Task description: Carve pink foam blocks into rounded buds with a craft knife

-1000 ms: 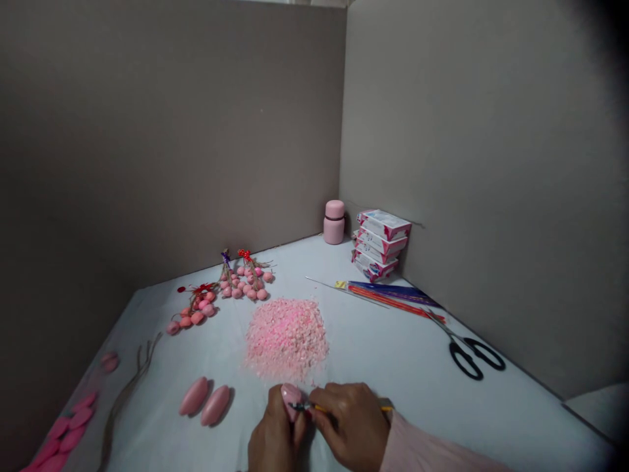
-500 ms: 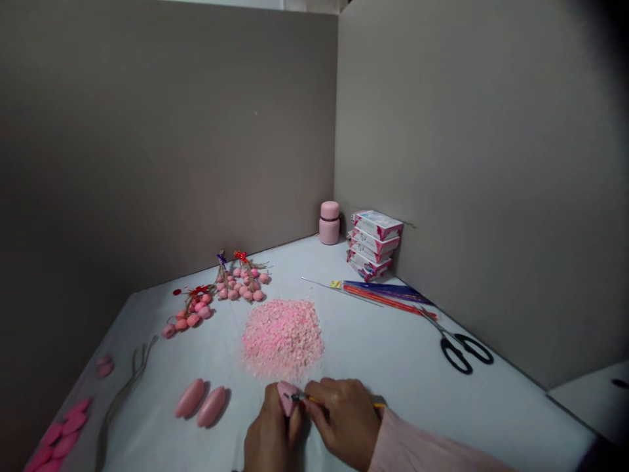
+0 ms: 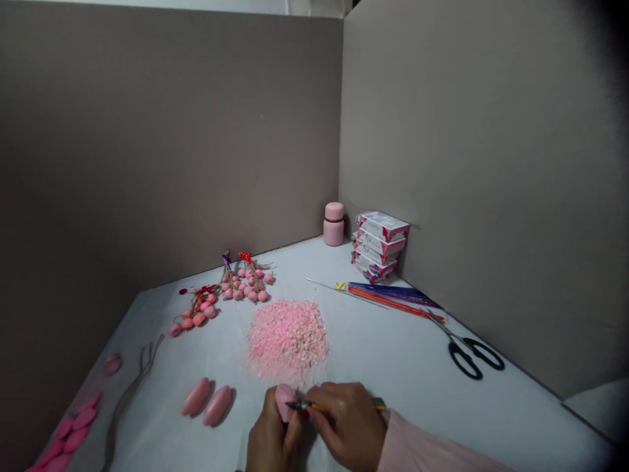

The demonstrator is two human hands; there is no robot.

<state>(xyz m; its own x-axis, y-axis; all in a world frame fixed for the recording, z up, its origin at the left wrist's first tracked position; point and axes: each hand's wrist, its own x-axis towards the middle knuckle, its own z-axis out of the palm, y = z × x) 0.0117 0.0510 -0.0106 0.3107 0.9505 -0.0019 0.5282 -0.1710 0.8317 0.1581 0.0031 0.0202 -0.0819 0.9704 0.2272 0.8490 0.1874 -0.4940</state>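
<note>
My left hand (image 3: pixel 272 436) is closed around a pink oval piece (image 3: pixel 285 400), held upright at the near edge of the table. My right hand (image 3: pixel 348 426), in a pink sleeve, pinches a thin tool with a yellow handle (image 3: pixel 319 408); its dark tip touches the pink piece. Just beyond both hands lies a heap of small pink flakes (image 3: pixel 287 337). Two more pink oval pieces (image 3: pixel 206 400) lie side by side to the left of my left hand.
Bunches of pink buds on stems (image 3: pixel 243 282) lie at the back left. Black scissors (image 3: pixel 474 357) and coloured sticks (image 3: pixel 393 296) sit at the right. A pink jar (image 3: pixel 333 223) and stacked boxes (image 3: pixel 381 244) stand in the corner. Brown stems (image 3: pixel 130 390) and pink petals (image 3: pixel 73 426) lie at left.
Both hands stay together on the pink piece with the tool at it; only the camera view has shifted slightly.
</note>
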